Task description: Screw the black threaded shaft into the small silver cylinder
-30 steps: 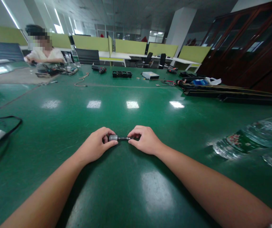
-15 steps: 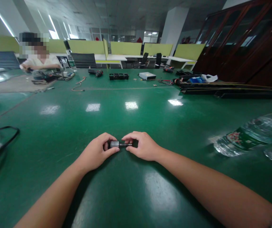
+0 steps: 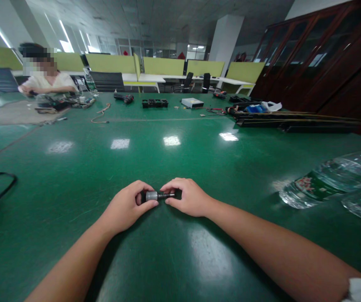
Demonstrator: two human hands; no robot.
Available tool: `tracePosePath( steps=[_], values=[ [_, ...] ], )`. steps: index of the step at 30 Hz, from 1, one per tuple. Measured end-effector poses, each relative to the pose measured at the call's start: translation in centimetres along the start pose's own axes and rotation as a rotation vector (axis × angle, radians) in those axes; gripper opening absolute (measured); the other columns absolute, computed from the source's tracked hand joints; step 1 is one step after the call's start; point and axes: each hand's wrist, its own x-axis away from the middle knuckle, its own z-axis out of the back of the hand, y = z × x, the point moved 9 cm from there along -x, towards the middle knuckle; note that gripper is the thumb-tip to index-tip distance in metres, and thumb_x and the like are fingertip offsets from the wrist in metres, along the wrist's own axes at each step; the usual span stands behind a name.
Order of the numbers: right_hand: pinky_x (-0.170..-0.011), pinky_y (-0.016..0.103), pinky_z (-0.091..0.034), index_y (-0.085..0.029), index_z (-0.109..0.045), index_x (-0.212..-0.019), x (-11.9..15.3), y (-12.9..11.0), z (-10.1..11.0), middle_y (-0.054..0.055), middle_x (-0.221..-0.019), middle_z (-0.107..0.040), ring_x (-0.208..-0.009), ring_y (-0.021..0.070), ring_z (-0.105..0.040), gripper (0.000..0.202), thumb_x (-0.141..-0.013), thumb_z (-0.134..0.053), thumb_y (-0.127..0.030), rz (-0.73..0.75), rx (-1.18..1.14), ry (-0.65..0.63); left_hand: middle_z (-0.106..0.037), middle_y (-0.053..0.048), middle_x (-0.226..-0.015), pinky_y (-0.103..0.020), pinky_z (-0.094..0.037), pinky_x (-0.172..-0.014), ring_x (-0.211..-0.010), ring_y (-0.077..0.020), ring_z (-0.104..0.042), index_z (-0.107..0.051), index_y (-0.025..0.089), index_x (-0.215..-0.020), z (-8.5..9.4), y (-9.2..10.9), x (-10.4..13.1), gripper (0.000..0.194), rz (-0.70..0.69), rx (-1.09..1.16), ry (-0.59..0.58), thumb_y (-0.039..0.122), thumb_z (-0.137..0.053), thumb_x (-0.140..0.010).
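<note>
A small metal part (image 3: 152, 196), a silver cylinder with a thin dark shaft pointing right, lies level close to the green table (image 3: 168, 163). My left hand (image 3: 132, 204) has its fingers and thumb around the cylinder end. Around the shaft end curves my right hand (image 3: 185, 196), its thumb and fingers apart, with a gap between them and the shaft; no contact can be made out there. The cylinder's left end is partly hidden by my left hand.
Clear plastic bottles (image 3: 322, 184) lie at the right. A black cable (image 3: 10, 184) is at the left edge. Toward the back are a black part (image 3: 154, 103), a silver box (image 3: 192, 102), a power tool (image 3: 124, 98) and dark bars (image 3: 262, 121). A person (image 3: 48, 82) sits back left.
The view has shifted slightly, so background things sit a little further left. Both hands and the metal part keep nearly the same arrangement.
</note>
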Motion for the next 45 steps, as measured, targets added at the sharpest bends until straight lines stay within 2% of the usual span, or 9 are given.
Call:
tracePosePath(
  steps=[9,19,27,33,39,45],
  values=[
    [-0.079,0.029,-0.046,-0.02,-0.069,-0.098,-0.05,-0.23,-0.17,0.003,-0.091,-0.07,-0.083,0.0154,-0.061,0.024,-0.074,-0.069,-0.015,0.022,0.031,-0.02,-0.056,0.001,-0.073,-0.027,-0.038,-0.061,-0.066,-0.0169,-0.052,-0.064,0.022,-0.1,-0.07,0.01,-0.1,0.031,0.018,-0.01,-0.01,0.046,-0.061,-0.082],
    [-0.085,0.032,-0.042,-0.021,-0.068,-0.106,0.07,-0.75,-0.58,0.003,-0.1,-0.07,-0.093,0.0175,-0.061,0.031,-0.075,-0.07,-0.018,0.089,0.092,-0.047,-0.058,0.0,-0.076,-0.029,-0.039,-0.062,-0.067,-0.0175,-0.052,-0.064,0.02,-0.102,0.01,0.07,-0.06,0.033,0.033,-0.01,-0.007,0.048,-0.059,-0.083],
    [-0.078,0.028,-0.044,-0.019,-0.069,-0.097,-0.16,-0.55,-0.31,0.003,-0.089,-0.069,-0.083,0.0156,-0.06,0.022,-0.075,-0.069,-0.016,0.039,0.069,-0.028,-0.06,-0.001,-0.077,-0.029,-0.04,-0.064,-0.068,-0.0181,-0.053,-0.065,0.021,-0.1,0.09,0.19,-0.12,0.034,0.038,-0.011,-0.003,0.05,-0.058,-0.083],
    [-0.076,0.027,-0.044,-0.019,-0.068,-0.093,-0.09,-0.31,-0.16,0.001,-0.086,-0.067,-0.08,0.0145,-0.059,0.02,-0.073,-0.069,-0.015,0.016,0.065,-0.024,-0.059,0.0,-0.075,-0.029,-0.039,-0.062,-0.067,-0.0184,-0.053,-0.065,0.021,-0.101,0.08,0.01,-0.03,0.036,0.047,-0.012,-0.006,0.051,-0.059,-0.082],
    [-0.073,0.026,-0.043,-0.019,-0.068,-0.09,0.01,-0.21,-0.1,0.001,-0.082,-0.066,-0.077,0.0135,-0.058,0.015,-0.075,-0.07,-0.02,0.01,0.052,-0.013,-0.059,0.0,-0.077,-0.029,-0.039,-0.062,-0.068,-0.0182,-0.053,-0.064,0.022,-0.101,-0.11,-0.01,-0.03,0.033,0.051,0.004,-0.02,0.049,-0.06,-0.082],
    [-0.071,0.025,-0.044,-0.019,-0.068,-0.089,0.08,0.07,-0.11,0.001,-0.081,-0.065,-0.075,0.013,-0.058,0.016,-0.074,-0.07,-0.017,-0.016,0.048,-0.001,-0.06,0.0,-0.076,-0.029,-0.04,-0.062,-0.067,-0.0183,-0.053,-0.064,0.022,-0.102,-0.11,0.08,-0.05,0.034,0.048,0.003,-0.019,0.049,-0.059,-0.083]
  ],
)
